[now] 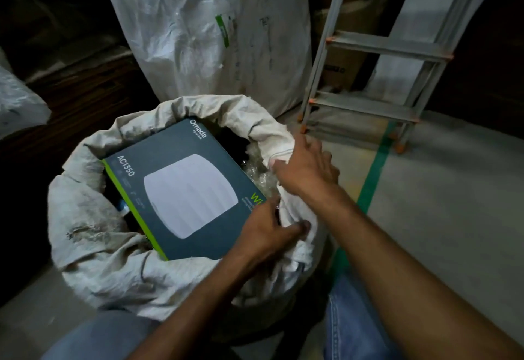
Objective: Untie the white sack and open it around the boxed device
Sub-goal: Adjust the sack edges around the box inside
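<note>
Lower right corner of the boxed device covered by the left hand, green lettering there cut to "Wi"; small print beneath unreadable; underside and far edge sunk in the white sack, dark hollow beside it impossible to make out; crumpled clear plastic partly behind the right hand; left fingers half buried in rolled cloth; tall sack behind cropped at the top edge, its scribbled marks illegible; stepladder cut off above; both forearms leaving the bottom edge.
</note>
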